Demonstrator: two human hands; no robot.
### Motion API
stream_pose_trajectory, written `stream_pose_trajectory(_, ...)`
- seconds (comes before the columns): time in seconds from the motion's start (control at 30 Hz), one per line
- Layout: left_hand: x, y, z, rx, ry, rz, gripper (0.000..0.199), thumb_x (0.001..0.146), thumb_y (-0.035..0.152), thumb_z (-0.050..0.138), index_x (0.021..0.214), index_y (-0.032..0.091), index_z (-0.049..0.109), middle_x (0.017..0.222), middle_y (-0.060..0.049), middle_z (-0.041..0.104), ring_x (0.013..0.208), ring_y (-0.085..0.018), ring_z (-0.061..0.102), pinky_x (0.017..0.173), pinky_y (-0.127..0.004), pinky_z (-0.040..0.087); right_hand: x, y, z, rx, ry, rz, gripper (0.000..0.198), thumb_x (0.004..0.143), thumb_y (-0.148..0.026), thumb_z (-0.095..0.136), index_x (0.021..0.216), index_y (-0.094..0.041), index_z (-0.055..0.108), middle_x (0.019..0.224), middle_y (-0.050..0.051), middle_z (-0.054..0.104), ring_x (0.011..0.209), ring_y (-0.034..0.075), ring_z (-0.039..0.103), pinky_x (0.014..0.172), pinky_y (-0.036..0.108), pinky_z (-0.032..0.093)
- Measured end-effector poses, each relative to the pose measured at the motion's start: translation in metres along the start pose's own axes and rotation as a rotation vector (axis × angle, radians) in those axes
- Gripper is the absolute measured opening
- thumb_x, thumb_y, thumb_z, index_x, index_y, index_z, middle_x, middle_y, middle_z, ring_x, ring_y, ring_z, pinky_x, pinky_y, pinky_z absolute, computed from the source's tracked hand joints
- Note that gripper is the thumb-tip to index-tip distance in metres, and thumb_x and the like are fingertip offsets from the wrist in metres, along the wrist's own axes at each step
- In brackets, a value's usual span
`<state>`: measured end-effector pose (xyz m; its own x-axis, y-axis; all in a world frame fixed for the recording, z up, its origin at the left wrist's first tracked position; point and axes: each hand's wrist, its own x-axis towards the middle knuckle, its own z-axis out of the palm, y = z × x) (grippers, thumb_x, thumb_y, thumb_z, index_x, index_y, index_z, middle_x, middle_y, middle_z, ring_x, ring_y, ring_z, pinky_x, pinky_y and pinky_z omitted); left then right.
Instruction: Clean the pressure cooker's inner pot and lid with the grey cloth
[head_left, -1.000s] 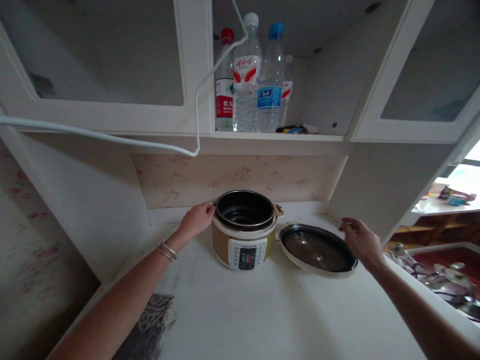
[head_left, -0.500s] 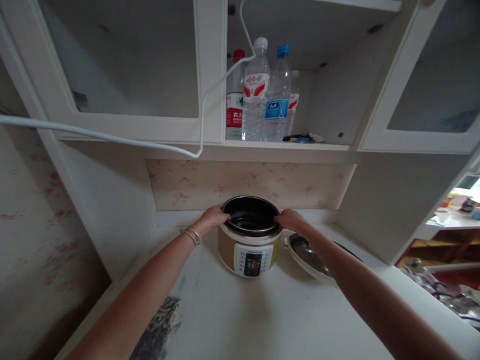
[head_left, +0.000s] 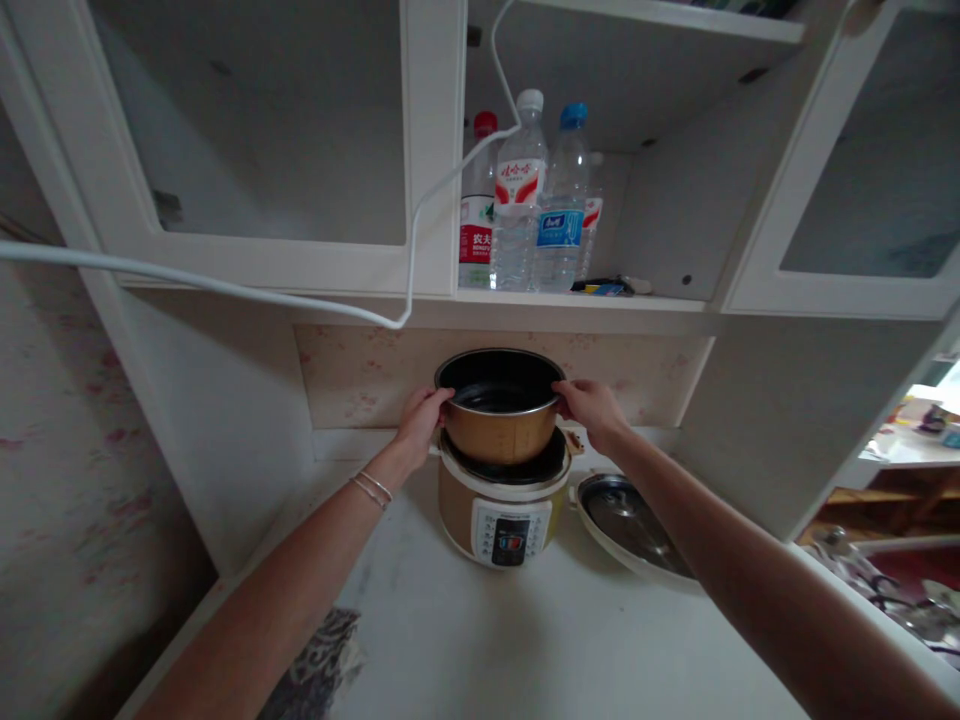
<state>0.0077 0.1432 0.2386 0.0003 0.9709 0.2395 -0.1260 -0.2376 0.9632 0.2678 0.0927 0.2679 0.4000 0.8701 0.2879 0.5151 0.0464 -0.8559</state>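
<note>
We hold the gold inner pot (head_left: pixel 502 438) over the electric pressure cooker (head_left: pixel 459 508), near the countertop's (head_left: pixel 465 640) back edge. Left hand (head_left: pixel 421 420) and right hand (head_left: pixel 596 408) pinch opposite sides of its rim (head_left: pixel 500 411). Judged light, stiff, smooth-walled, perhaps slippery; rim offers best hold.

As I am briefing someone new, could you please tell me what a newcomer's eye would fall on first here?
The gold-sided inner pot stands out first, held by the left hand and right hand over the cooker. Next come the bottles on the shelf above, and the white cable crossing in front of the cabinet.
</note>
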Motion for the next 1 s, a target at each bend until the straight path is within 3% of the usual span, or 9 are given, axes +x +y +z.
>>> stream_pose_trajectory(0.1, -0.006, 0.023, -0.014, -0.109, 0.052, 0.105, 0.028, 0.073, 0.037, 0.068, 0.068, 0.019, 0.047, 0.060, 0.007, 0.047, 0.055, -0.007, 0.046, 0.054, -0.020, 0.035, -0.006, -0.024, 0.004, 0.081, 0.042, -0.086, 0.031, 0.084, -0.046, 0.055, 0.070, -0.018, 0.061, 0.059, 0.003, 0.062, 0.057, 0.014, 0.056, 0.055, 0.025, 0.043)
stream_pose_trajectory(0.23, -0.019, 0.047, -0.055, -0.275, 0.116, 0.227, 0.031, 0.066, 0.030, 0.076, 0.063, 0.019, 0.048, 0.057, 0.007, 0.046, 0.054, -0.008, 0.043, 0.051, -0.020, 0.031, -0.029, -0.053, 0.029, 0.177, 0.000, -0.173, 0.038, 0.083, -0.053, 0.056, 0.067, -0.019, 0.059, 0.058, 0.000, 0.061, 0.054, 0.012, 0.053, 0.053, 0.024, 0.041)
stream_pose_trajectory(0.4, -0.050, 0.047, -0.119, -0.376, 0.259, 0.266, 0.028, 0.059, 0.023, 0.080, 0.061, 0.019, 0.052, 0.059, 0.006, 0.052, 0.057, -0.008, 0.047, 0.052, -0.020, 0.034, -0.070, -0.077, 0.077, 0.259, -0.135, -0.224, 0.042, 0.082, -0.057, 0.060, 0.064, -0.019, 0.060, 0.058, -0.001, 0.063, 0.050, 0.011, 0.052, 0.052, 0.024, 0.038)
stream_pose_trajectory(0.57, -0.092, 0.010, -0.173, -0.444, 0.451, 0.218, 0.024, 0.058, 0.019, 0.079, 0.063, 0.018, 0.056, 0.064, 0.006, 0.058, 0.064, -0.009, 0.053, 0.059, -0.019, 0.041, -0.108, -0.073, 0.133, 0.332, -0.254, -0.204, 0.046, 0.082, -0.061, 0.059, 0.063, -0.020, 0.058, 0.054, -0.004, 0.056, 0.052, 0.011, 0.049, 0.054, 0.024, 0.035)
stream_pose_trajectory(0.7, -0.113, -0.031, -0.203, -0.452, 0.525, 0.138, 0.026, 0.057, 0.019, 0.080, 0.061, 0.017, 0.054, 0.061, 0.007, 0.057, 0.063, -0.008, 0.052, 0.060, -0.019, 0.041, -0.130, -0.053, 0.171, 0.378, -0.326, -0.137, 0.045, 0.083, -0.061, 0.058, 0.063, -0.020, 0.056, 0.056, -0.005, 0.053, 0.055, 0.011, 0.047, 0.056, 0.025, 0.035)
stream_pose_trajectory(0.83, -0.122, -0.072, -0.218, -0.428, 0.586, 0.041, 0.028, 0.052, 0.019, 0.082, 0.062, 0.018, 0.056, 0.059, 0.008, 0.055, 0.061, -0.008, 0.050, 0.058, -0.019, 0.039, -0.146, -0.020, 0.202, 0.394, -0.389, -0.020, 0.043, 0.083, -0.058, 0.056, 0.062, -0.021, 0.053, 0.058, -0.005, 0.051, 0.057, 0.012, 0.047, 0.058, 0.026, 0.036)
stream_pose_trajectory(1.0, -0.125, -0.112, -0.219, -0.400, 0.592, -0.010, 0.028, 0.051, 0.022, 0.082, 0.061, 0.017, 0.057, 0.060, 0.007, 0.056, 0.062, -0.009, 0.051, 0.060, -0.020, 0.040, -0.157, 0.021, 0.228, 0.440, -0.462, 0.165, 0.031, 0.080, -0.052, 0.058, 0.072, -0.022, 0.053, 0.065, -0.003, 0.055, 0.061, 0.013, 0.052, 0.060, 0.026, 0.041)
